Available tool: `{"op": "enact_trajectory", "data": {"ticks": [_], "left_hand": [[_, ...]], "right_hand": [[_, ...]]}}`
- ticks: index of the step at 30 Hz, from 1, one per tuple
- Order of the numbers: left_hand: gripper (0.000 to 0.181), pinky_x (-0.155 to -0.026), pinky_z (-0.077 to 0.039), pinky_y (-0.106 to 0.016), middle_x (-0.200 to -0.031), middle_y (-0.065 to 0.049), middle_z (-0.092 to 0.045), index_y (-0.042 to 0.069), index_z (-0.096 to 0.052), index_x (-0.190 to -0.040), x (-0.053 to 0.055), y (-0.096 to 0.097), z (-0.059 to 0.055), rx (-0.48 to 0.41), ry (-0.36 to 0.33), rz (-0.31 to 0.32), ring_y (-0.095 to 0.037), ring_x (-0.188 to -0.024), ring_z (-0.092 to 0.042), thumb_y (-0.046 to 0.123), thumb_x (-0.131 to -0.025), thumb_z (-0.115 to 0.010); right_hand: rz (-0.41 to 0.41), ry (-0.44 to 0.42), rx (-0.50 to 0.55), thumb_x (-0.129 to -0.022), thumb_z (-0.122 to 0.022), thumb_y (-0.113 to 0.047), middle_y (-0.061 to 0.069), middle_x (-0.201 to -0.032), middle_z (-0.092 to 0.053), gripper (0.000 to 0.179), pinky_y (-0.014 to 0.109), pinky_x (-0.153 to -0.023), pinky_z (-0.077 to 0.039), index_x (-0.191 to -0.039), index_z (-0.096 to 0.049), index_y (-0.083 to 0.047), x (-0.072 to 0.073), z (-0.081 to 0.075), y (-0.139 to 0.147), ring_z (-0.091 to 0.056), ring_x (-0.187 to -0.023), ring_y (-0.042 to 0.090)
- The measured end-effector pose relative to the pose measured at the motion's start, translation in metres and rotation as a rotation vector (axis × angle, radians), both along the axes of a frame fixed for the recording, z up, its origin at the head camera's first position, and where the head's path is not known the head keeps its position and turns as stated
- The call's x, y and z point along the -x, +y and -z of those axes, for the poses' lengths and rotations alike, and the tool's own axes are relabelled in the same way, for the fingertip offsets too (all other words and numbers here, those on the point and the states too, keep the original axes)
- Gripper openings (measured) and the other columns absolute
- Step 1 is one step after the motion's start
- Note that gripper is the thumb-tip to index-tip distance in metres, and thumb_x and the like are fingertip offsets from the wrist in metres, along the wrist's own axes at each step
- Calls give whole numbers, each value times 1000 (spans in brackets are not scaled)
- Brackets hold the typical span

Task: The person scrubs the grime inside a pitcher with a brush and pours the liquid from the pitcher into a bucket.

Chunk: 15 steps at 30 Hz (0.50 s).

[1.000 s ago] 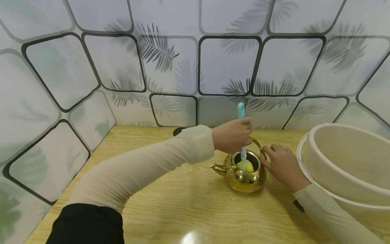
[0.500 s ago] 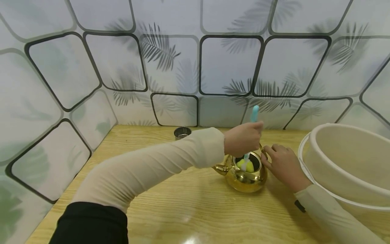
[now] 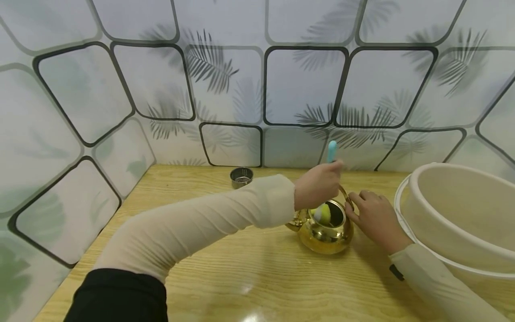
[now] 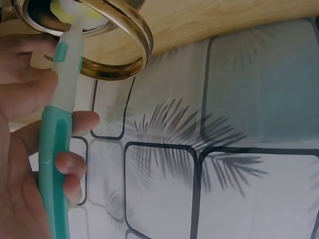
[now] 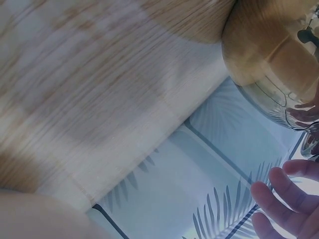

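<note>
A shiny gold teapot [image 3: 326, 239] stands on the wooden table with its lid off. My left hand [image 3: 319, 185] grips the teal and white handle [image 4: 55, 149] of a sponge brush, fingers curled round it. The brush's yellow and white sponge head [image 3: 323, 214] is down in the teapot's opening. With thumb and fingers, my right hand [image 3: 374, 219] holds the teapot's gold handle [image 3: 345, 197] at its right side. The left hand and sleeve hide most of the spout. In the right wrist view, the teapot [image 5: 274, 64] shows only in part, beside curled fingers [image 5: 284, 199].
A small metal strainer [image 3: 241, 177] sits near the back edge of the table, behind the left sleeve. On the right stands a large cream-coloured tub [image 3: 418, 210], close to the right forearm. A patterned wall [image 3: 225, 80] rises directly behind the table [image 3: 225, 277].
My left hand has shifted right and then slightly down with the brush, and the sponge head has turned in the opening. The strainer has come out from behind the sleeve. My right hand stays put.
</note>
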<state>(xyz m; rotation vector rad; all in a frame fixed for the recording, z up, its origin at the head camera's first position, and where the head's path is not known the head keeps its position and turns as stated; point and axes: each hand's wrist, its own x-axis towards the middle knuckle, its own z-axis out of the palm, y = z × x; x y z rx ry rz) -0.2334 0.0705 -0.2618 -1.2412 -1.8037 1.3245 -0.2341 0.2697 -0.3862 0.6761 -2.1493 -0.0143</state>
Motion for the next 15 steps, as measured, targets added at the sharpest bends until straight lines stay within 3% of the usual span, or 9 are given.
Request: {"op": "enact_trajectory", "data": {"ticks": [4,9,12,15], "left_hand": [[27,-92,-27,-30,-94,11,-67,24,-64,-90,0,-4,4,-46,2,-15,-13,-77,-35,22,-98,-38],[25,-93,-29,-31,-97,9,-68,23,-65,-93,3,-13,12,-125,11,-20,-11,-86,-49,23,-95,-40],[23,-95,-30,-32,-100,7,-68,23,-64,-98,5,-20,17,-198,-27,-43,-13,-95,-54,27,-95,-42],[21,-97,-31,-33,-105,4,-67,22,-62,-100,7,-28,23,-288,-115,-71,-16,-103,-55,31,-94,-44]], "right_hand": [[-3,9,8,-86,-41,-23,10,-57,-48,27,35,-39,-33,-80,-57,-3,0,0,-1,-48,-46,26],[-12,14,20,-86,-44,-23,9,-58,-50,24,37,-40,-35,-80,-58,-4,-2,0,-2,-50,-47,26],[-10,9,18,-85,-44,-22,10,-58,-50,24,37,-39,-35,-80,-58,-3,-3,0,-2,-50,-46,26],[-8,2,14,-85,-43,-22,10,-57,-50,25,36,-39,-35,-81,-59,-3,-3,-1,-3,-49,-46,26]]}}
